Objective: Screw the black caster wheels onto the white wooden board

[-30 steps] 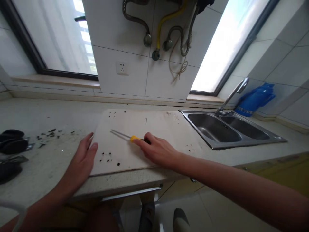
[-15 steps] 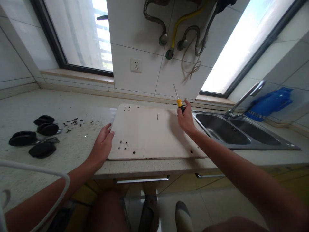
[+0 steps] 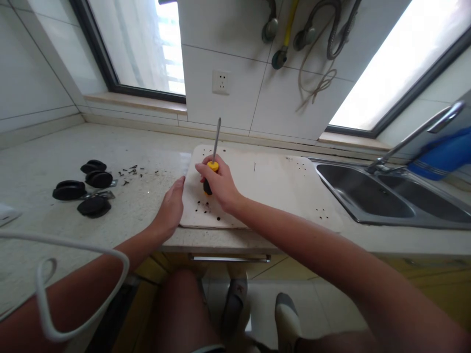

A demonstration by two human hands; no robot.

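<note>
A white board (image 3: 279,186) with rounded corners lies flat on the counter, with small groups of screw holes near its corners. My left hand (image 3: 172,208) rests against the board's left edge, fingers stretched out and holding nothing. Over the left part of the board, my right hand (image 3: 221,184) is closed around a screwdriver (image 3: 212,166) with a yellow and black handle. Its metal shaft points up and away from me, toward the wall. Left of the board lie several black caster wheels (image 3: 94,207) with metal plates, and a scatter of small dark screws (image 3: 133,169).
A steel double sink (image 3: 362,193) with a tap (image 3: 419,135) is set in the counter to the right, with a blue item (image 3: 443,157) behind it. Hoses and valves hang on the tiled wall above. A white cable (image 3: 91,249) loops at the lower left.
My right hand has moved left with the screwdriver, from the board's right side to its left part. My left hand stays at the left edge. The view has shifted.
</note>
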